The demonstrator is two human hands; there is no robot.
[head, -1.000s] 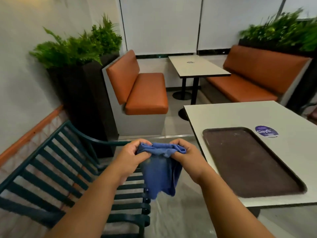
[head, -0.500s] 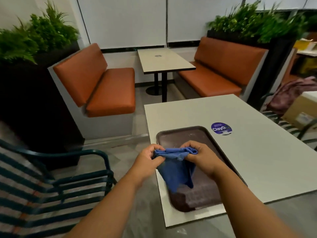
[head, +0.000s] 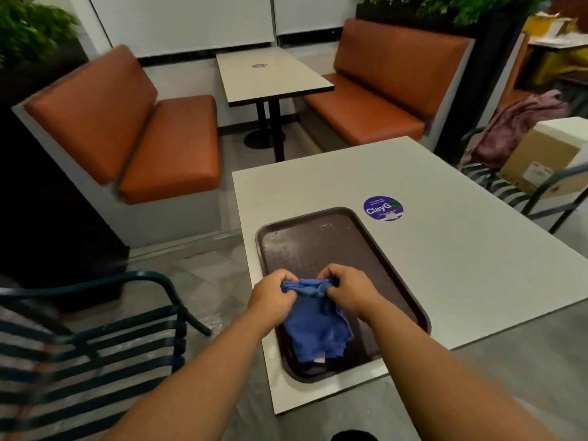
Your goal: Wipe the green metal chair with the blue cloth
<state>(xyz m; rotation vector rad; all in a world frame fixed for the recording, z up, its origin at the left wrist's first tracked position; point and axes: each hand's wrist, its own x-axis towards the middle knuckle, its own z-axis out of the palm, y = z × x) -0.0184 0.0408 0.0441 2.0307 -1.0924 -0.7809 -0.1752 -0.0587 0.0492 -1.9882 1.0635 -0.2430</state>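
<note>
Tabletop (head: 445,265) carries tray (head: 318,237); cloth (head: 315,326) hangs over tray, pinched by left hand (head: 273,294) and right hand (head: 346,289). Chair (head: 95,345) left of tray, untouched. Risk: cloth drags tray grime.

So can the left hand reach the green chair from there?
Probably yes. The left hand grips the blue cloth over the tray, and the green chair sits just left with nothing between.
</note>
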